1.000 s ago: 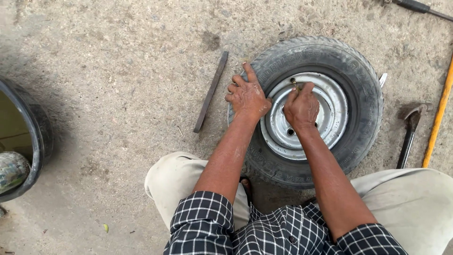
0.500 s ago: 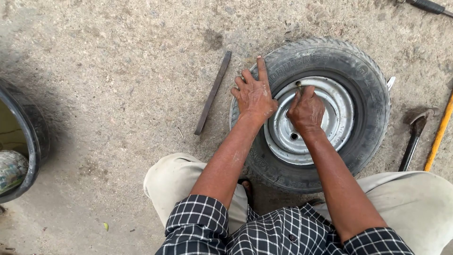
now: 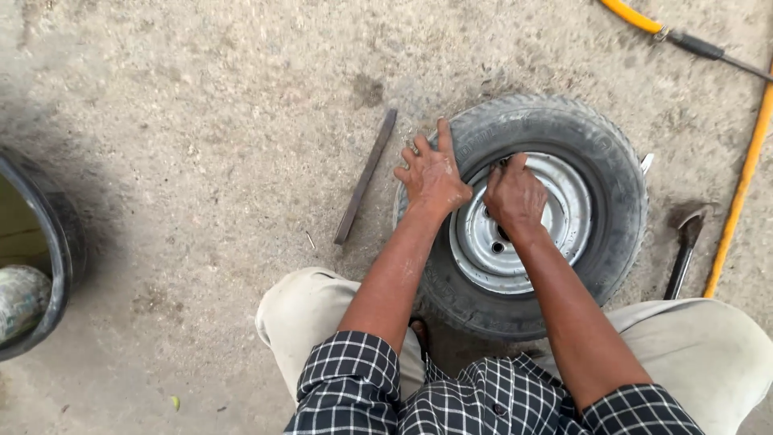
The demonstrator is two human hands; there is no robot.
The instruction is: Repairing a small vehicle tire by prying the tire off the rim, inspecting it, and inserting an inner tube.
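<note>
The left hand [image 3: 433,176] presses flat, fingers spread, on the small black rubber tyre [image 3: 600,145], which looks heavy and stiff. The right hand [image 3: 514,193] curls at its grey steel rim [image 3: 564,205]; whether its grip holds anything, I cannot tell. The tyre's thick sidewall offers the surest hold.

One small tyre [image 3: 596,153] lies on the concrete floor, fitted on one silver metal rim [image 3: 564,209]. Two bare hands rest on it: one left hand [image 3: 433,176] and one right hand [image 3: 514,196]. One flat dark metal bar [image 3: 365,177] lies on the floor beside the tyre. One dark-handled hammer-like tool [image 3: 684,246] lies near the floor's right edge, alongside one long yellow handle [image 3: 739,193]. One more yellow-and-black tool [image 3: 668,32] lies toward the top right corner. One black round tub [image 3: 48,234] sits at the left edge.
</note>
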